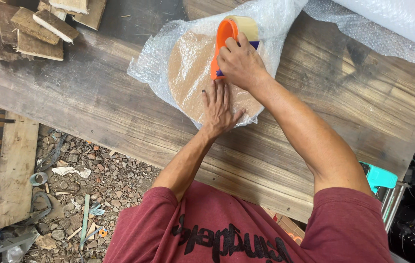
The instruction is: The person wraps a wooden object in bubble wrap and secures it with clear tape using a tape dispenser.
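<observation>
- At the middle of the desk (95,102), the right hand (239,63) is wrapped tight round the handle of an orange tape dispenser (224,36), its tan tape roll at the far end.
- Left hand (218,108) lies flat and open, fingers spread, pressing the near edge of a round brown disc (193,73); it grasps nothing.
- Bubble wrap (154,58) covers the disc: soft, slippery, light, easily torn; the disc looks stiff, best held at its rim.
- Far left, wood offcuts (37,29); far right, a bubble wrap roll (402,19).
- No labels show.
</observation>
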